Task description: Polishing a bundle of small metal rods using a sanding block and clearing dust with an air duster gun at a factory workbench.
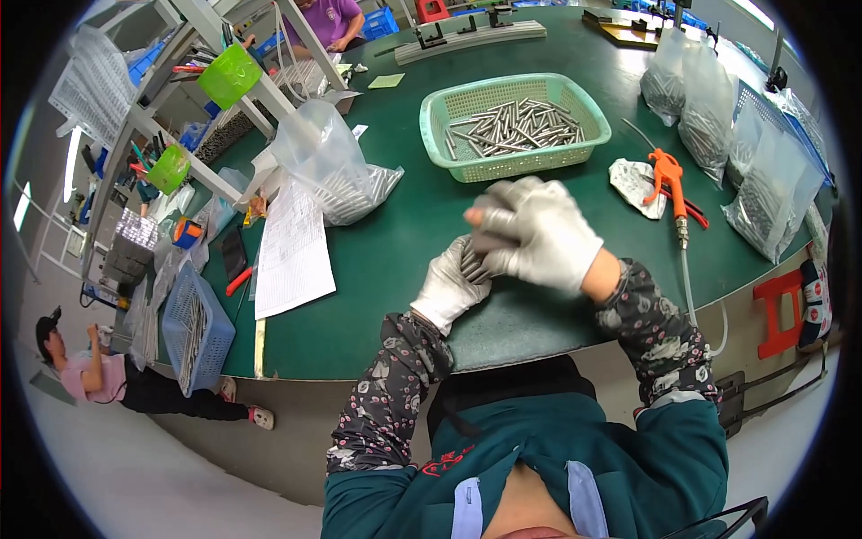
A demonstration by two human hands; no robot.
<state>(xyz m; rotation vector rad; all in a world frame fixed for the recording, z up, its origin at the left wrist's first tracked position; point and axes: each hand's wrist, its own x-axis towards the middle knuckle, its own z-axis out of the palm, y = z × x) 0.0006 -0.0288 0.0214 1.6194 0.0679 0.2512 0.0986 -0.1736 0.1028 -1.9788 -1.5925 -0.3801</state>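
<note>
My left hand (452, 289), in a white glove, is closed around a small bundle of short metal pins (471, 262) near the front of the green table. Just above and to the right of it is my right hand (549, 235), also gloved, with one bare fingertip showing. Motion smears its fingers, so whether it holds a pin is unclear. Behind both hands stands a pale green plastic basket (494, 169). Loose metal pins (525, 126) lie in it, pointing in many directions.
Right of the basket lie an orange air blow gun (666, 175) with its hose, red-handled pliers (696, 214) and a white cloth (636, 187). Bags of pins (709, 117) line the right edge. At left are another bag (332, 175), a paper sheet (294, 256) and a blue basket (215, 328).
</note>
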